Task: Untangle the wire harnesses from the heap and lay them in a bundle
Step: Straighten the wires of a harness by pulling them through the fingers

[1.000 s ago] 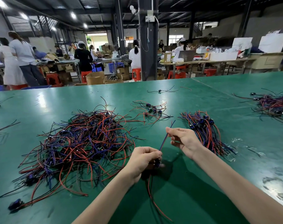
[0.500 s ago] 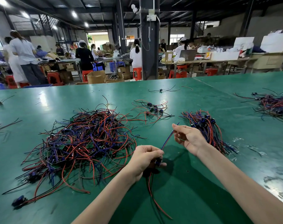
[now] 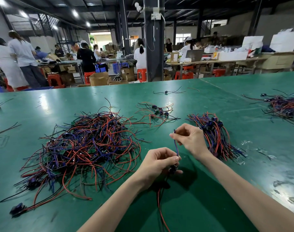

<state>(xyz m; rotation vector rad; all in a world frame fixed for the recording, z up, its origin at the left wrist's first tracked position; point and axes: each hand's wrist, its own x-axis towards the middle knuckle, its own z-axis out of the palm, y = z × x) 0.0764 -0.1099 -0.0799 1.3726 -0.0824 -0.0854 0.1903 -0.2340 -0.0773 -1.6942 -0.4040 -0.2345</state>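
Just right of the tangled heap (image 3: 86,144), your left hand (image 3: 157,162) grips the dark connector of one wire harness (image 3: 176,147). Its blue wire rises from that grip to your right hand (image 3: 189,139), which pinches it near the tip. Red and black wires trail below your left hand. The bundle (image 3: 215,138) lies farther right of the heap, behind your right hand.

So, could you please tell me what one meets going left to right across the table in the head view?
Tangled heap of wire harnesses → left hand gripping one harness → laid bundle → second heap at the right edge.
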